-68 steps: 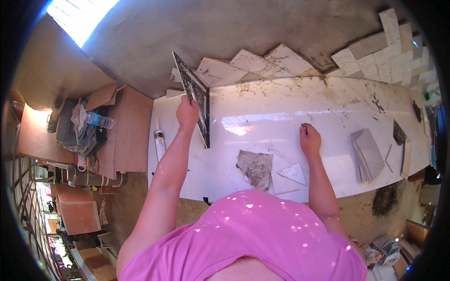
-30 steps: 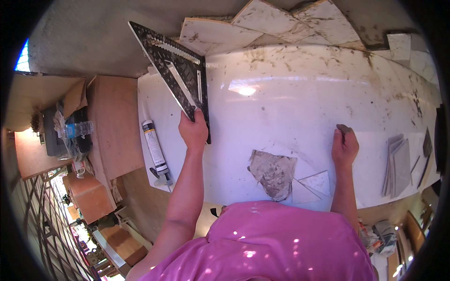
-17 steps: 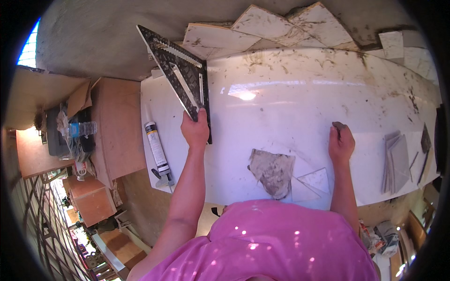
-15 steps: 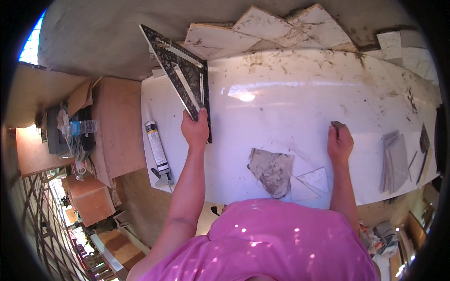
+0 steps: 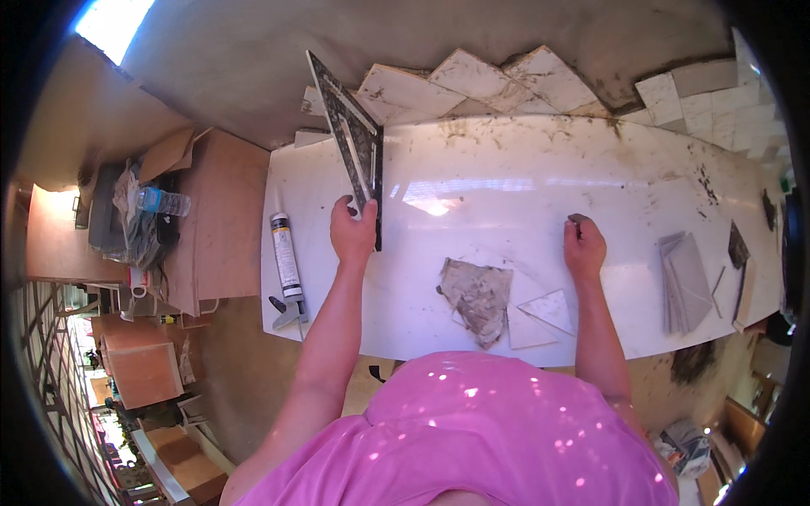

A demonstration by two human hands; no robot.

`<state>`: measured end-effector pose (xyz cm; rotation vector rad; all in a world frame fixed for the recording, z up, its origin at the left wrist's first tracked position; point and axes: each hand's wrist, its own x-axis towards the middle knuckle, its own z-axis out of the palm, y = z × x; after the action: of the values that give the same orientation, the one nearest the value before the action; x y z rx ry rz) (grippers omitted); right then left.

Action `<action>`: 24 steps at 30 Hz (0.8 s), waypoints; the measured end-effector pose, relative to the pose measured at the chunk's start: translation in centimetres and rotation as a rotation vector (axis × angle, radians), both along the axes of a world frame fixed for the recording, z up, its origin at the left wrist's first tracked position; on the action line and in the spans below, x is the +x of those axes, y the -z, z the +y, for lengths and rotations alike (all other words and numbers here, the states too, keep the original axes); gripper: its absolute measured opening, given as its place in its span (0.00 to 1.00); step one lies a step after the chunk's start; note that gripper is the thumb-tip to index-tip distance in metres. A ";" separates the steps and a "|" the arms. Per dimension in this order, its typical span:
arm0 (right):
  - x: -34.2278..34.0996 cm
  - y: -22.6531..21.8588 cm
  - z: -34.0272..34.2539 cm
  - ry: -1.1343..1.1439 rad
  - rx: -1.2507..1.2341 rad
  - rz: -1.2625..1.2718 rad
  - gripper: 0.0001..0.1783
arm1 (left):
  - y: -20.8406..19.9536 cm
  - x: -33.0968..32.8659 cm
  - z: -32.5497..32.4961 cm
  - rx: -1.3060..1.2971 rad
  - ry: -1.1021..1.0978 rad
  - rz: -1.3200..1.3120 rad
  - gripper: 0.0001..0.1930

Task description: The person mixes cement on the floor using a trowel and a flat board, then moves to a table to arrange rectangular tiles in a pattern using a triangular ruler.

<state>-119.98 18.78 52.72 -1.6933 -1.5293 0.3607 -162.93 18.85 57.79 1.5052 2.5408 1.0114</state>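
Note:
At the left part of the white tabletop [image 5: 439, 312], my left hand [image 5: 353, 234] holds a black triangular speed square [image 5: 350, 135] by its near corner. The square stands tilted up, with worn light markings and a long slot. My left thumb lies on one side of it, and a bent finger shows on the other. My right hand [image 5: 585, 253] is closed near the table's middle right, with a small dark piece [image 5: 579, 218] sticking out at its fingertips; its kind cannot be made out. Between my forearms lie a dirty grey cloth [image 5: 479, 299] and cut white tile pieces [image 5: 547, 314].
A sealant cartridge in a caulking gun [image 5: 287, 261] lies left of my forearm. Folded grey sheets [image 5: 685, 282] lie at the right. White wall tiles [image 5: 477, 83] line the far edge. A wooden box [image 5: 224, 219] and a plastic bottle [image 5: 164, 201] are at the left.
The whole view has shifted. My left fingers have spread somewhat around the square's corner, and a finger now shows at its left. My right hand stays closed on the small dark piece.

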 end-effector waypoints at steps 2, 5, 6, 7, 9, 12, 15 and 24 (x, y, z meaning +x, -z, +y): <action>0.1 -0.3 0.0 -0.007 -0.027 0.005 0.08 | -0.5 0.1 1.0 -0.021 0.022 -0.012 0.26; -0.1 -0.5 -0.1 -0.013 -0.008 0.012 0.09 | -1.9 0.2 2.3 -0.170 0.057 0.008 0.18; -0.2 -0.6 -0.2 -0.011 0.008 0.013 0.09 | -2.3 0.2 2.4 -0.239 0.072 0.021 0.16; -0.1 -0.8 -0.2 -0.019 -0.002 0.050 0.09 | -2.5 0.2 2.3 -0.217 0.082 0.043 0.14; -0.1 -1.4 -0.6 -0.036 -0.025 0.126 0.09 | -2.4 0.1 2.0 -0.174 0.103 0.089 0.12; 0.4 -2.2 -2.9 0.039 0.047 0.231 0.09 | -2.1 0.2 -0.3 -0.142 0.144 0.106 0.11; 1.3 -3.8 -7.2 0.086 0.201 0.222 0.09 | -2.2 0.1 -3.7 -0.126 0.213 0.067 0.11; 0.0 -6.4 -23.8 0.410 0.148 0.202 0.11 | -1.5 0.4 -10.1 -0.113 0.466 -0.117 0.11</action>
<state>-119.93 -5.03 59.09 -1.7426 -1.0067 0.1894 -162.55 8.79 59.27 1.8181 1.9893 0.8421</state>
